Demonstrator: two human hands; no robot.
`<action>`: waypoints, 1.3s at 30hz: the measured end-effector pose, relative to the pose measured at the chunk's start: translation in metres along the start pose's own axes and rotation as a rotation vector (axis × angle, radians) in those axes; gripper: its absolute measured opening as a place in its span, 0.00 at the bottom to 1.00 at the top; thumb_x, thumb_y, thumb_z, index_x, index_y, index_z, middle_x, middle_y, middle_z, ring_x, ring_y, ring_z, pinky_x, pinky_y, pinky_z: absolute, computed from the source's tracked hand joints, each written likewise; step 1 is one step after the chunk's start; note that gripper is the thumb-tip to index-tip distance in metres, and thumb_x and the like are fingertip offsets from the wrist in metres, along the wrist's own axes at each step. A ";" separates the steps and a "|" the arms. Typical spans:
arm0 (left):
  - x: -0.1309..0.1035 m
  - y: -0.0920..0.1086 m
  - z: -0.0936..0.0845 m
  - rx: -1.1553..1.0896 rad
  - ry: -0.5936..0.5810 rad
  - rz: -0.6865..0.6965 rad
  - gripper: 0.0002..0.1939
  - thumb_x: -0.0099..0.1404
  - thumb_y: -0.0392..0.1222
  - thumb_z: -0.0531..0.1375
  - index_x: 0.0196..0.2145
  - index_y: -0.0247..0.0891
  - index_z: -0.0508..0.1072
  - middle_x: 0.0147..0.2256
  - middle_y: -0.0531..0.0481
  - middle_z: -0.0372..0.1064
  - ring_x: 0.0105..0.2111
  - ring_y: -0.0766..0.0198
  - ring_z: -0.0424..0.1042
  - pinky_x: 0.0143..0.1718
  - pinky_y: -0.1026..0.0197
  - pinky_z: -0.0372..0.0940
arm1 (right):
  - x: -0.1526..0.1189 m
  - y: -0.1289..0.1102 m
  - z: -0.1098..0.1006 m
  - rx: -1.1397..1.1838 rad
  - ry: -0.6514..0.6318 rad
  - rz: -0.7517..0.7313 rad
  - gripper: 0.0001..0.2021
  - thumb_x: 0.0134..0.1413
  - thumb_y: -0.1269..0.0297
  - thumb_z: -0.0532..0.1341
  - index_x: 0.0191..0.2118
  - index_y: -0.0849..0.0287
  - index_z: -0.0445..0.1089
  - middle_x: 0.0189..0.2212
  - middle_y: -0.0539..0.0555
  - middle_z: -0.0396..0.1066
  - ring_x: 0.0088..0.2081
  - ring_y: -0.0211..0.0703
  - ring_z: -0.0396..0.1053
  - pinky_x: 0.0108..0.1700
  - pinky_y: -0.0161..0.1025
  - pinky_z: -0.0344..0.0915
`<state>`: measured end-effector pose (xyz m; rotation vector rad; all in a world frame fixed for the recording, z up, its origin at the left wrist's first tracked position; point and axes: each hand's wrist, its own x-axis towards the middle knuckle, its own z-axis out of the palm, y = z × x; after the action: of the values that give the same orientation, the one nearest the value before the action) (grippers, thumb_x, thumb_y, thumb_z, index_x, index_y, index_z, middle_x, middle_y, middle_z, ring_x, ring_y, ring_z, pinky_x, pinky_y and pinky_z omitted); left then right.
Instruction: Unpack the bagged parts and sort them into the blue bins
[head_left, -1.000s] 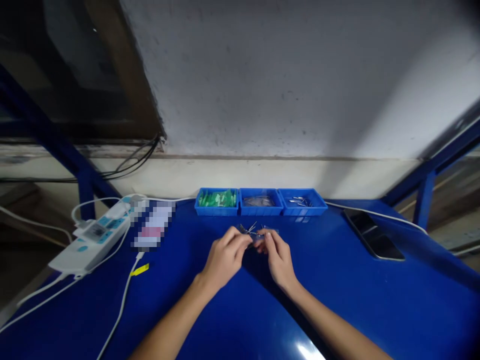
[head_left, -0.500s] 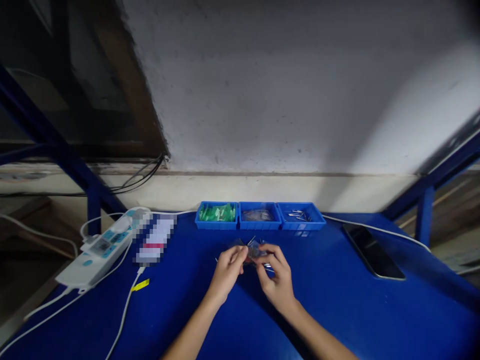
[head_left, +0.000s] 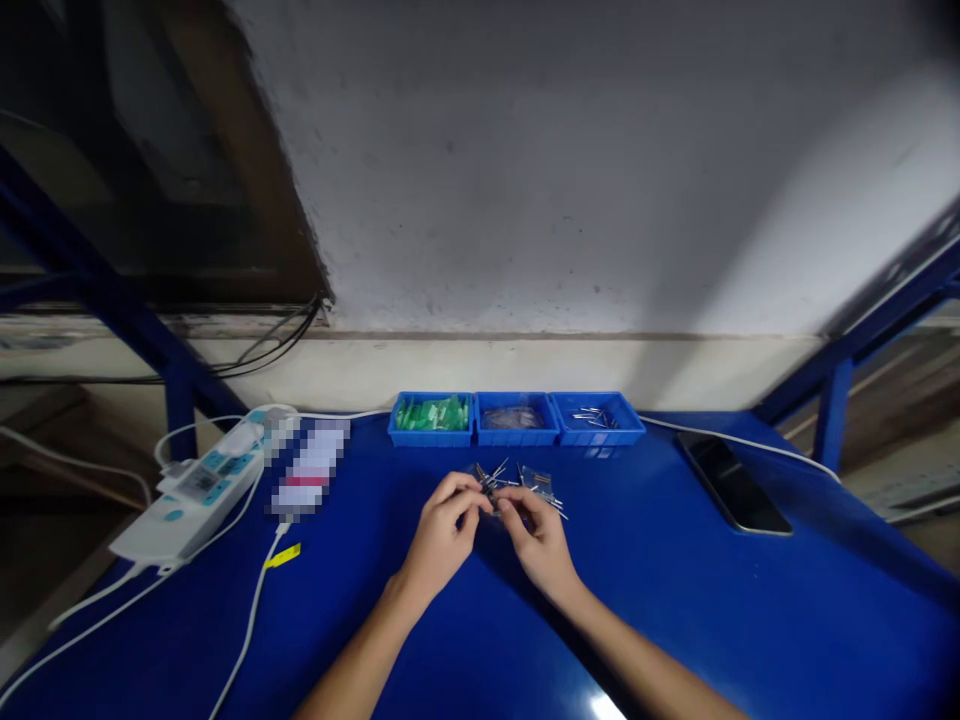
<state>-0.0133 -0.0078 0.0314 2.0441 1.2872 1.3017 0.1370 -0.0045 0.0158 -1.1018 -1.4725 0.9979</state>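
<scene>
My left hand [head_left: 448, 525] and my right hand [head_left: 538, 535] meet over the middle of the blue table, fingers pinched around something small and dark that I cannot make out. Thin metal pins [head_left: 495, 473] lie just beyond the fingertips. A small clear bag [head_left: 535, 480] with brownish pieces rests behind my right hand, with more pins beside it. Behind them stand three blue trays in a row: one with green packets [head_left: 433, 412], one with clear bags [head_left: 514, 418], one with metal pins [head_left: 594, 417].
A white power strip [head_left: 191, 490] with cables and a blurred phone-like device [head_left: 311, 470] lie at the left. A yellow tag [head_left: 283, 556] hangs on a cable. At the right is a black phone [head_left: 733, 482]. Blue frame posts rise at both sides.
The view has shifted slightly. The clear bag that was between my fingers now lies on the table behind my right hand. My hands have come closer together, and more pins show beyond them.
</scene>
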 end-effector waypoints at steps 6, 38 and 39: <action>0.001 -0.003 -0.003 -0.414 -0.196 -0.384 0.15 0.65 0.48 0.52 0.33 0.36 0.75 0.31 0.46 0.68 0.29 0.64 0.68 0.29 0.63 0.63 | -0.001 0.004 -0.009 -0.251 0.045 -0.380 0.08 0.56 0.69 0.56 0.38 0.55 0.72 0.32 0.55 0.72 0.34 0.44 0.70 0.36 0.42 0.67; 0.000 -0.044 0.016 0.469 -0.083 -0.133 0.19 0.62 0.40 0.58 0.52 0.40 0.67 0.51 0.44 0.68 0.57 0.49 0.60 0.55 0.41 0.54 | 0.070 -0.034 -0.065 -0.771 0.627 -0.649 0.17 0.54 0.71 0.56 0.50 0.56 0.68 0.36 0.57 0.68 0.36 0.45 0.66 0.39 0.45 0.65; 0.001 -0.044 0.018 0.483 -0.095 -0.142 0.18 0.62 0.39 0.58 0.50 0.42 0.69 0.50 0.45 0.70 0.55 0.49 0.61 0.55 0.40 0.54 | 0.072 -0.027 -0.060 -0.855 0.520 -0.565 0.17 0.54 0.68 0.57 0.51 0.58 0.67 0.38 0.59 0.68 0.38 0.49 0.66 0.41 0.47 0.65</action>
<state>-0.0191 0.0173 -0.0082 2.2349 1.7986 0.8766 0.1863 0.0612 0.0679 -1.2691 -1.6395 -0.3528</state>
